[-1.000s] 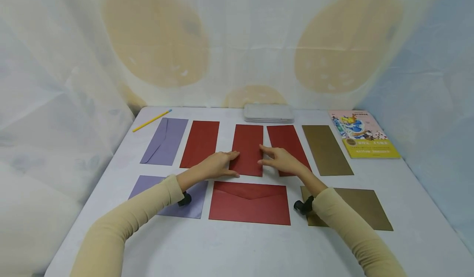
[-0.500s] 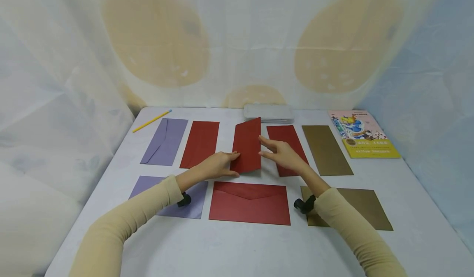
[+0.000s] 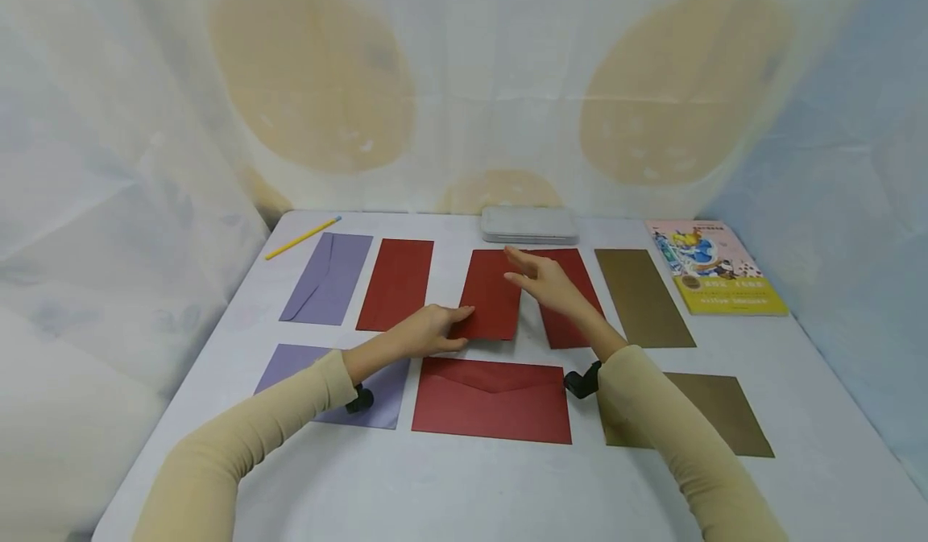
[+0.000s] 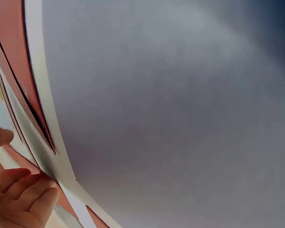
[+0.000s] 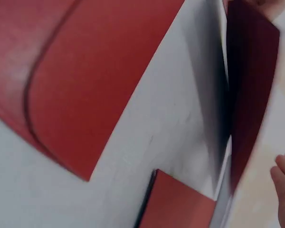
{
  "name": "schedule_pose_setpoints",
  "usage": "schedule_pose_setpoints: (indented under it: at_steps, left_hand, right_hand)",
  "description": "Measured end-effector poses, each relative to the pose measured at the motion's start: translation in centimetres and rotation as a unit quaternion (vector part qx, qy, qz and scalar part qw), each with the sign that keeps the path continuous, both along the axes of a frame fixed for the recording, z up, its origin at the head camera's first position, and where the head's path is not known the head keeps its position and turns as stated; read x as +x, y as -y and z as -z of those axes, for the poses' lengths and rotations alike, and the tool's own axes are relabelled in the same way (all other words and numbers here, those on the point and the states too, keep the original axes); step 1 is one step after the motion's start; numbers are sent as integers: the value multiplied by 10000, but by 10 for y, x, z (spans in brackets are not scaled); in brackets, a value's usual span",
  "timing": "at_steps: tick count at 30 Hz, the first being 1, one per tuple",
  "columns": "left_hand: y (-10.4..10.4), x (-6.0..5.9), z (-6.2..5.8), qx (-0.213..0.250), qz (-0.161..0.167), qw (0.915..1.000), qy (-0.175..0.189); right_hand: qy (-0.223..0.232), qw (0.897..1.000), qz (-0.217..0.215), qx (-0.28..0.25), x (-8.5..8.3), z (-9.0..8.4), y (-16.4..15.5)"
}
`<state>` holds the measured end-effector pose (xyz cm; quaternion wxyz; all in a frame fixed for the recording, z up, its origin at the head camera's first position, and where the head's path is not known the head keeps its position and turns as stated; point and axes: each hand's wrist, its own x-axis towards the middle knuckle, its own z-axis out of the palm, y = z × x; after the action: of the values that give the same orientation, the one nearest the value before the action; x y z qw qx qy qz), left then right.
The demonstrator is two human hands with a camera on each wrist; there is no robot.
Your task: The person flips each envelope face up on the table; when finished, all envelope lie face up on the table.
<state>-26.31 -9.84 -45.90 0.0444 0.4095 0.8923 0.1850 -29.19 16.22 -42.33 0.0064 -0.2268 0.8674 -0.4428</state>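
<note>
In the head view my left hand [image 3: 437,328] pinches the left edge of the middle red envelope [image 3: 487,300]. That envelope tilts, its right side raised off the table with a shadow beneath. Its dark underside [image 5: 251,90] faces the right wrist camera. Curled fingers of the left hand [image 4: 26,199] sit at a thin red edge in the left wrist view. My right hand [image 3: 547,283] hovers over the envelope's upper right, fingers spread and holding nothing; its fingertips [image 5: 283,166] show apart from the envelope in the right wrist view.
Nearby lie a left red envelope [image 3: 396,284], right red envelope [image 3: 569,288] and front flapped red envelope [image 3: 493,405]. Purple envelopes [image 3: 326,280] flank the left, gold envelopes [image 3: 645,296] the right. A pencil [image 3: 303,238], grey case [image 3: 529,225] and book [image 3: 714,268] line the back.
The middle red envelope, flat a second ago, had its right side raised at the right hand's fingers. Since then those fingers have come off and moved up over it; the left hand stays at its left edge.
</note>
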Motion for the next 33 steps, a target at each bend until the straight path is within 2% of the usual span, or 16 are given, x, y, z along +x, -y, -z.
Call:
schedule_pose_setpoints:
  at_steps: [5, 10, 13, 18, 26, 33]
  left_hand:
    - [1, 2, 0, 113, 31, 9999, -123]
    - [2, 3, 1, 124, -38, 9998, -121]
    - [3, 4, 1, 101, 6, 9999, -91]
    - [3, 5, 1, 138, 112, 9998, -98]
    - [2, 5, -1, 213, 114, 9997, 33]
    - [-3, 4, -1, 633, 309, 9970, 330]
  right_hand:
    - [-265, 9983, 510, 129, -9, 5, -1]
    - [-216, 9940, 922, 554, -13, 9, -6]
    - [-48, 9948, 851, 565, -14, 11, -6]
    - [66, 9975, 677, 201, -14, 13, -4]
    - [-121, 9959, 898, 39, -14, 11, 0]
    - [-466, 9937, 1014, 65, -15, 4, 5]
